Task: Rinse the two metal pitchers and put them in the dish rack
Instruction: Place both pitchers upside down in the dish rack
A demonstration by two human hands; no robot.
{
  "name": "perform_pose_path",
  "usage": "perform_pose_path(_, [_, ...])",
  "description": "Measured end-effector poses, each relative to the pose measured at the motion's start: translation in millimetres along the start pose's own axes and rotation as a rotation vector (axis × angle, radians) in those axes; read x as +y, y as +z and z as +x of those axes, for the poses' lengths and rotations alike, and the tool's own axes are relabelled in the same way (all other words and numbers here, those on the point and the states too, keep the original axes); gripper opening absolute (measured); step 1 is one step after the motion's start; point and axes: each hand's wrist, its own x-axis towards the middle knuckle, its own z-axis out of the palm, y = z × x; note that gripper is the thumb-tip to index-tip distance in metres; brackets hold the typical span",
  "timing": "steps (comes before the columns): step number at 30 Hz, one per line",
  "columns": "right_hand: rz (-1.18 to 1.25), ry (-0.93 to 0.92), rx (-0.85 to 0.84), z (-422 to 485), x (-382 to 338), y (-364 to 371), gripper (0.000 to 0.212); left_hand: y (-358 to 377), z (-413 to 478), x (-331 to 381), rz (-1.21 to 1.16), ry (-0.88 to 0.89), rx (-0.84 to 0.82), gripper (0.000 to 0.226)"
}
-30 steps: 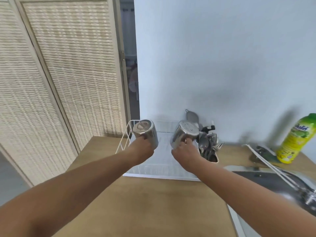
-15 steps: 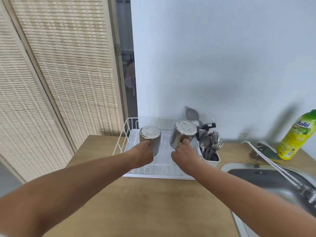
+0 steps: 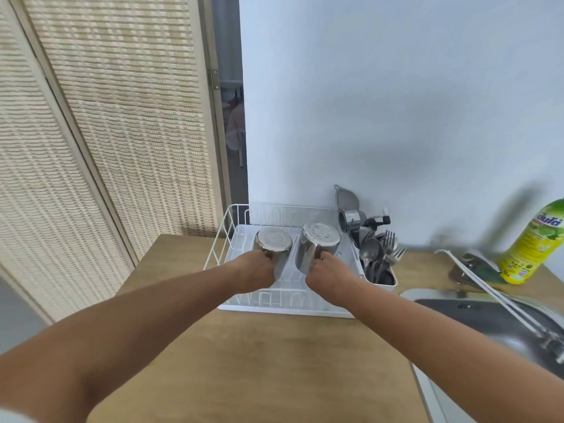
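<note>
Two metal pitchers are held upside down, bottoms up, inside the white wire dish rack [image 3: 217, 248]. My left hand [image 3: 254, 271] grips the left pitcher [image 3: 272, 244] at its near side. My right hand [image 3: 328, 274] grips the right pitcher [image 3: 319, 244] low on its near side. The two pitchers stand side by side, close together, over the rack's white tray. Their rims are hidden behind my hands, so contact with the rack floor cannot be told.
A white cutlery holder [image 3: 380, 271] with forks, spoons and small metal cups is fixed to the rack's right side. A steel sink [image 3: 494, 319] with a tap lies at the right, a yellow-green dish soap bottle [image 3: 534, 245] behind it. A woven folding screen stands left.
Both hands lowered the upturned pitchers down into the rack. The pitchers turned from tilted to nearly upright, bottoms up, and came closer together.
</note>
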Motion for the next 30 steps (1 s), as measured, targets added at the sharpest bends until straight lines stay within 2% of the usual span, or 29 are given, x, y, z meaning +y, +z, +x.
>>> perform_pose_path(3, [0.04,-0.059,-0.013,1,3,3,0.019,1,-3,-3,-0.117,-0.008,0.043,0.023])
perform_pose_path(4, [0.05,-0.075,0.021,1,3,5,0.019,2,-5,-4,-0.139,-0.013,0.107,0.023])
perform_pose_path(6, [-0.01,-0.069,0.197,-2,3,12,0.02,10,-9,-4,-0.164,-0.054,0.335,0.02])
perform_pose_path(8, [0.013,0.074,0.351,-5,4,17,0.045,17,-10,-1,-0.206,-0.183,0.531,0.035])
perform_pose_path(10, [0.205,0.274,0.307,-6,3,20,0.077,23,-9,5,-0.333,-0.367,0.543,0.055])
perform_pose_path(11, [0.322,0.36,0.258,-4,3,21,0.084,24,-9,7,-0.41,-0.435,0.512,0.06])
perform_pose_path(12, [0.432,0.437,0.196,-3,2,21,0.084,22,-9,9,-0.484,-0.483,0.477,0.059])
perform_pose_path(14, [0.569,0.516,0.175,3,3,23,0.077,19,-8,13,-0.588,-0.554,0.451,0.052])
perform_pose_path(19, [0.929,0.582,0.104,18,21,25,0.066,7,-2,18,-0.691,-0.65,0.442,0.041])
perform_pose_path(24, [0.995,0.605,0.282,23,32,25,0.033,5,3,9,-0.696,-0.698,0.46,0.024])
perform_pose_path(28, [0.938,0.59,0.295,27,26,22,0.038,7,5,10,-0.712,-0.705,0.468,0.024])
perform_pose_path(30, [1.024,0.655,0.294,28,21,25,0.05,7,5,10,-0.786,-0.74,0.468,0.027])
